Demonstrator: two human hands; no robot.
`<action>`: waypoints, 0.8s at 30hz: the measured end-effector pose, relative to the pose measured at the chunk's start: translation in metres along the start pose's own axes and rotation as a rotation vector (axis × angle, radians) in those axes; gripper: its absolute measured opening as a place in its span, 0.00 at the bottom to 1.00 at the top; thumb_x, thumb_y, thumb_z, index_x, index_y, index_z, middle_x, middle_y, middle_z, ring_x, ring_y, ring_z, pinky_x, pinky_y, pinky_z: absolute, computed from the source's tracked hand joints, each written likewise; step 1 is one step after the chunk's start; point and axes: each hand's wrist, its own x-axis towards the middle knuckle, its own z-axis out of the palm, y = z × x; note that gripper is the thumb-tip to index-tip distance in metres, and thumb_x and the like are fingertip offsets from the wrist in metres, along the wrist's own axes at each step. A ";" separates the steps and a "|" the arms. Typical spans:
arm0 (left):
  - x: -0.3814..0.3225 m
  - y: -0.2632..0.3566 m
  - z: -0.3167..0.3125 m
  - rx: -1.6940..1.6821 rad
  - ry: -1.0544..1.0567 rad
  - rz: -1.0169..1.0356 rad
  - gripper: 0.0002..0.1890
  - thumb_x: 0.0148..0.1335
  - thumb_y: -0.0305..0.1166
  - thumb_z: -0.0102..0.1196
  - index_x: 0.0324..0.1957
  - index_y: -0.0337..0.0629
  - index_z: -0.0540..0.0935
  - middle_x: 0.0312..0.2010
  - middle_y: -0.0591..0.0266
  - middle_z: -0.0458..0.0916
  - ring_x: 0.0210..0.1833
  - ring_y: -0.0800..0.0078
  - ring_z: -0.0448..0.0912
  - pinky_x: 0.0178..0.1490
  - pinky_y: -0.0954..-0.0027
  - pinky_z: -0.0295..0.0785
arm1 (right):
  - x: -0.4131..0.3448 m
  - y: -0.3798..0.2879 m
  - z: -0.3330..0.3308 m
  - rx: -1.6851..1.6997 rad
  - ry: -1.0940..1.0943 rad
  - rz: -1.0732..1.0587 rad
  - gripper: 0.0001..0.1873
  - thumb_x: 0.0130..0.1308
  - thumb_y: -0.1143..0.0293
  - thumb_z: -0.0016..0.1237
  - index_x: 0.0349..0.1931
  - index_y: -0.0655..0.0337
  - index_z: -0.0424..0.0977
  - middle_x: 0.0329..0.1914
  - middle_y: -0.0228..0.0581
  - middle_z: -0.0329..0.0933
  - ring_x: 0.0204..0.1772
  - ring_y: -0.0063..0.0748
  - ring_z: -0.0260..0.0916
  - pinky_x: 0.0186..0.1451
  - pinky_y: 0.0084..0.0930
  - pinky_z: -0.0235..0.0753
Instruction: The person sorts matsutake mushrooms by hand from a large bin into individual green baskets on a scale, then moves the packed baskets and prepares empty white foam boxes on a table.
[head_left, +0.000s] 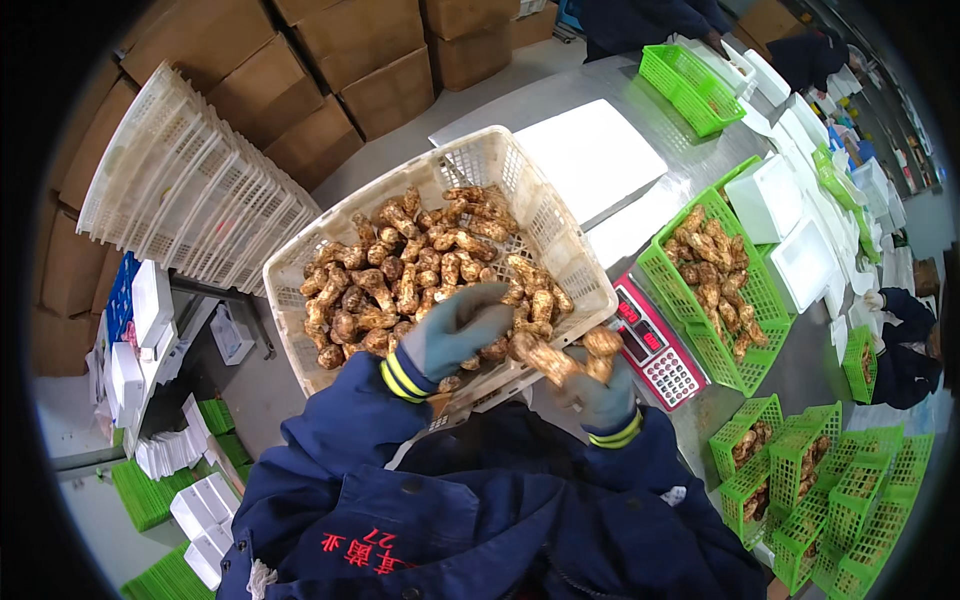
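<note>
A large white plastic crate (283, 279) with openwork walls stands before me, holding many brown matsutake-like mushrooms (409, 289). Over its near side is my left hand (457, 330) in a grey-blue glove, fingers and thumb apart just above the mushrooms; its fingertips are blurred and nothing shows between them. My right hand (600, 394), gloved alike, holds mushrooms (551, 360) at the crate's near right corner, one long and another with a rounded cap. Beside that hand sits a red-framed digital scale (664, 360) with a lit display and keypad. Right of it, a green basket (739, 379) contains more mushrooms (709, 270).
White foam lids or boxes (592, 154) lie on the metal table (495, 120) behind the crate. Stacked white crates (195, 187) and cardboard boxes (382, 56) stand left and behind. More green baskets (806, 457) crowd the right. Other people (907, 345) work farther along.
</note>
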 end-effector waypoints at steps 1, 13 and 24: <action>-0.001 0.009 -0.004 0.051 0.091 -0.018 0.28 0.64 0.37 0.54 0.61 0.31 0.65 0.47 0.54 0.79 0.50 0.70 0.77 0.55 0.71 0.70 | -0.011 -0.003 -0.012 0.089 -0.020 0.092 0.15 0.40 0.81 0.53 0.34 0.73 0.75 0.28 0.41 0.75 0.26 0.26 0.73 0.25 0.21 0.71; -0.014 -0.013 -0.046 -0.196 0.325 0.053 0.25 0.66 0.43 0.50 0.58 0.37 0.67 0.38 0.55 0.80 0.42 0.69 0.77 0.49 0.66 0.73 | -0.055 0.184 -0.137 -0.018 0.436 0.698 0.13 0.57 0.68 0.54 0.39 0.59 0.68 0.25 0.39 0.72 0.20 0.29 0.69 0.19 0.22 0.65; -0.023 -0.019 0.008 -0.263 -0.116 0.100 0.32 0.68 0.38 0.45 0.69 0.37 0.52 0.59 0.51 0.69 0.64 0.63 0.65 0.66 0.64 0.60 | 0.031 -0.053 0.040 -0.673 -0.259 -0.289 0.22 0.58 0.71 0.54 0.52 0.71 0.69 0.40 0.45 0.77 0.39 0.29 0.75 0.43 0.24 0.74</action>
